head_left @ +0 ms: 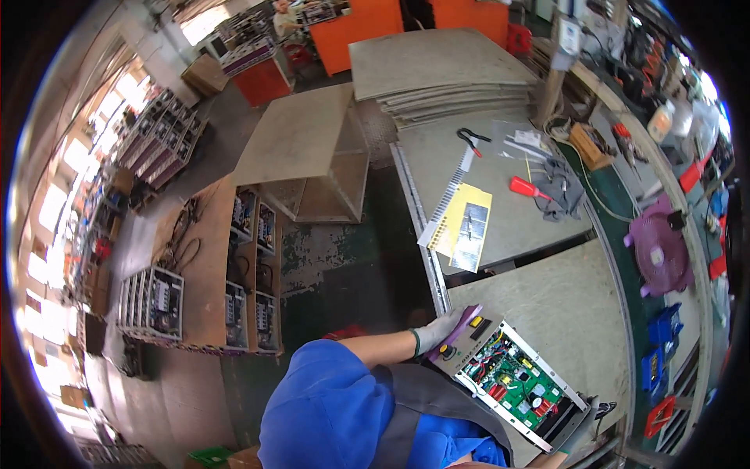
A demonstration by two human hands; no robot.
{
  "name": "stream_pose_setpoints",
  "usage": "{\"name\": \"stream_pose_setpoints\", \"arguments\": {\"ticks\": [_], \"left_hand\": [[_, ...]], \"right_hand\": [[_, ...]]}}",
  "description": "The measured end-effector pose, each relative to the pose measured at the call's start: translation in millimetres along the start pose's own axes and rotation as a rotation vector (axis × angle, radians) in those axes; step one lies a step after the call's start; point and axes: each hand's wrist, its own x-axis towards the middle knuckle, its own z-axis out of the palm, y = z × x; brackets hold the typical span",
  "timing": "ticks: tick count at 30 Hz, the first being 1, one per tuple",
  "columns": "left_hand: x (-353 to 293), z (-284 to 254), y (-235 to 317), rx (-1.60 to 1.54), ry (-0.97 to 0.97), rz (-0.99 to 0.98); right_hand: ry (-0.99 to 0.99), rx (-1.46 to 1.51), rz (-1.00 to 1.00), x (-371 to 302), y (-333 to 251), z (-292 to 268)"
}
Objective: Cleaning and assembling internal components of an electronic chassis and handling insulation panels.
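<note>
An uncovered electronic unit is held at a slant just in front of my body, over the near edge of the bench. Green circuit boards, coloured wires and red parts show inside its metal frame. Its front panel carries a dark knob and a yellow switch, with a purple edge strip. My left hand, in a pale glove, is closed on the front panel's edge. At the unit's opposite end, my gloved right hand grips the dark end part; its fingers are partly hidden. A short black cable sticks out beside it.
On the bench lie a yellow sheet, a spiral-bound strip, pliers, a red-handled tool and a grey cloth. Stacked boards stand beyond. A purple fan is right; a cart with similar units is left.
</note>
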Motion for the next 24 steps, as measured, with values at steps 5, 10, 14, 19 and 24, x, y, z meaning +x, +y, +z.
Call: {"name": "stream_pose_setpoints", "arguments": {"ticks": [5, 10, 14, 19, 24], "left_hand": [[16.7, -65.8, -34.0, -0.327, -0.216, 0.054], [-53.4, -163.0, 58.7, -0.693, -0.378, -0.011], [-14.9, -301.6, 76.3, -0.871, -0.44, 0.131], [-79.4, -487.8, 95.0, -0.882, -0.252, 0.366], [-130.0, -647.9, 91.4, -0.94, 0.111, 0.53]], "right_hand": [[-0.224, -0.114, 0.139, -43.7, -11.4, 55.3], [-0.209, -0.133, -0.064, -96.5, 10.0, 152.2], [-0.436, -0.135, -0.261, -192.6, 67.7, 307.0], [-0.736, -0.316, -0.121, -197.8, 164.9, 457.0], [-0.96, -0.411, -0.055, -270.2, 274.9, 631.4]]}}
